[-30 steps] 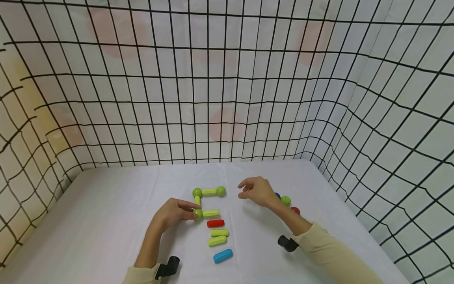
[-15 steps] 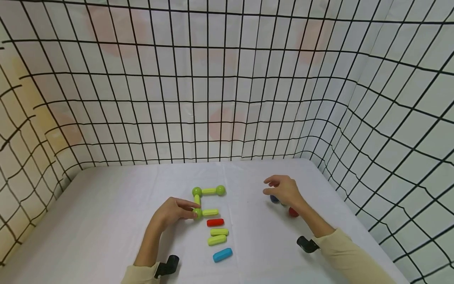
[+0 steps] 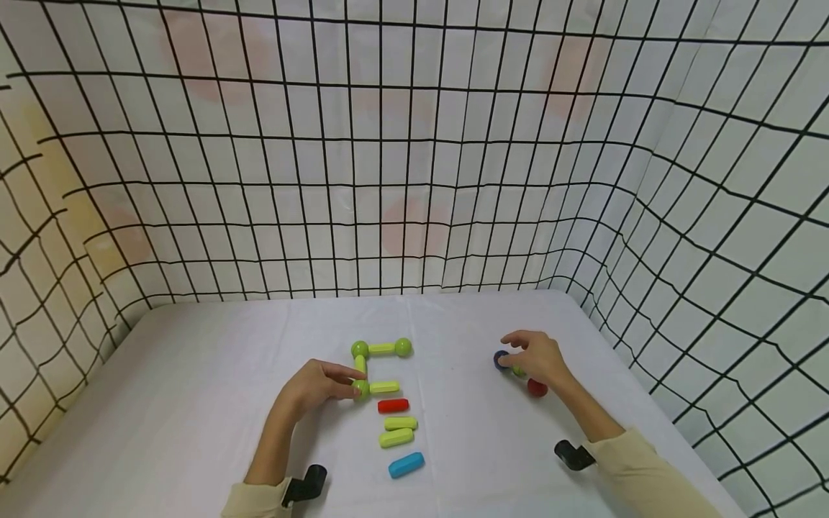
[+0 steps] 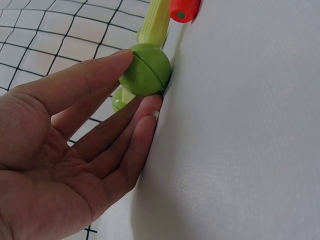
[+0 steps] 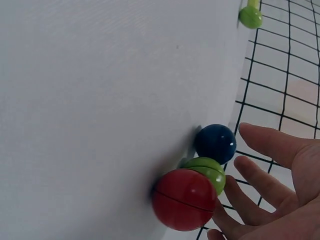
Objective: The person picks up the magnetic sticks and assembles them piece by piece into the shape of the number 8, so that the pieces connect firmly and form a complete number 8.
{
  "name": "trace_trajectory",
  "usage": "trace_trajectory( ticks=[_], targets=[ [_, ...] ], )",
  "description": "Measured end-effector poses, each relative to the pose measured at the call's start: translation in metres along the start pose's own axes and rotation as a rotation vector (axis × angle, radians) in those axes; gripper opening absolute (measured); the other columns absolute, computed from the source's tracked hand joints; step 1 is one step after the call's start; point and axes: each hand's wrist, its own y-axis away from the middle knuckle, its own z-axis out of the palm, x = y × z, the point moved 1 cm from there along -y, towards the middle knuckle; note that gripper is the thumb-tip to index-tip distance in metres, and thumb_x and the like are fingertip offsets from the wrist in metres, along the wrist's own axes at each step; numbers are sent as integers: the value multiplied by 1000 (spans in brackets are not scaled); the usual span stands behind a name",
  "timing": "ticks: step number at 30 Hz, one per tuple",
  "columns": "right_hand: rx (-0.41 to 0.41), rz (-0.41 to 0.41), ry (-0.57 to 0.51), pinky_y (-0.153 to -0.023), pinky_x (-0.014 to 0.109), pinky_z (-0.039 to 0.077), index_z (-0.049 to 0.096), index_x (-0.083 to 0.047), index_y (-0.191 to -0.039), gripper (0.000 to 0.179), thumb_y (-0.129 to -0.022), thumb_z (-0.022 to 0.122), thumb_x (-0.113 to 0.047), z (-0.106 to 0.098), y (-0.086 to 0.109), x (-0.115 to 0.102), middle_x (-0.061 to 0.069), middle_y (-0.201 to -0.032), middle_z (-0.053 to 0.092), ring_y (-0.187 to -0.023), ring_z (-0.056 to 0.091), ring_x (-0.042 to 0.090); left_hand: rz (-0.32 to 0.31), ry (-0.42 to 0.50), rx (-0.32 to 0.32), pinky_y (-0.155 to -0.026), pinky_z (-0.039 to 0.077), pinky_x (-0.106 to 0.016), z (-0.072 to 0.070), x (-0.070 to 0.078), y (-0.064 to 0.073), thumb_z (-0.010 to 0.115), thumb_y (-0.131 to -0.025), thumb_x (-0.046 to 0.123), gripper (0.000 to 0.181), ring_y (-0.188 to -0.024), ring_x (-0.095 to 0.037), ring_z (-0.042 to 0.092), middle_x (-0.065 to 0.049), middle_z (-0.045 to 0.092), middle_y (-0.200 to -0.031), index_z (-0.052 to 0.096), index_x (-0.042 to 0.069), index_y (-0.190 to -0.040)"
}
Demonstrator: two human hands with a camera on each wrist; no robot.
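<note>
My left hand (image 3: 317, 385) pinches a green ball (image 4: 145, 70) between thumb and fingers at the near corner of a joined figure. Yellow-green rods (image 3: 382, 349) link its green balls (image 3: 403, 347), and another rod (image 3: 385, 387) sticks out rightward from the held ball. Over on the right, my right hand (image 3: 534, 357) hovers by three loose balls with its fingers spread and slightly bent. They are a dark blue ball (image 5: 215, 144), a green ball (image 5: 207, 170) and a red ball (image 5: 184, 199). Thumb and index finger are nearest the blue one, with a gap in the right wrist view.
Between the hands lie a red rod (image 3: 393, 406), two yellow-green rods (image 3: 396, 437) and a blue rod (image 3: 406, 465), in a column on the white cloth (image 3: 194, 403). Black netting (image 3: 414, 183) stands along the back and both sides.
My right hand has moved right from near the figure to the loose balls, and lowered beside the blue one. My left hand keeps its hold on the green ball.
</note>
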Motion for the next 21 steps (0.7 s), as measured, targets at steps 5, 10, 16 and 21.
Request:
trace_trajectory(
  ticks=[5,10,16,21],
  targets=[
    [-8,-10,18,-93,57,50,71,-7,-122,42,-83,80,-20,4,1,7,23,-125,68,-120,58,45,-6,10,-3,-74,43,-30,0,0,0,87,-77,25,25,-87,-17,60,1,77,-101,83,25,-101],
    [-9,-30,18,-91,57,52,72,-7,-122,41,-83,80,-18,7,2,9,23,-124,68,-119,59,47,-5,10,-6,-74,43,-30,0,1,1,87,-76,25,26,-87,-17,60,1,78,-102,83,24,-102],
    [-16,-31,4,-91,56,52,72,-7,-121,39,-83,79,-16,9,2,9,22,-120,71,-117,62,45,-9,16,-3,-74,43,-30,0,1,1,87,-76,25,26,-87,-17,59,1,78,-101,83,24,-102],
    [-18,-21,-7,-86,50,54,73,-7,-119,37,-83,79,-15,10,2,8,21,-117,73,-112,65,41,-7,15,-1,-73,43,-30,0,0,0,88,-76,26,26,-86,-17,59,1,77,-101,83,24,-102]
  ],
)
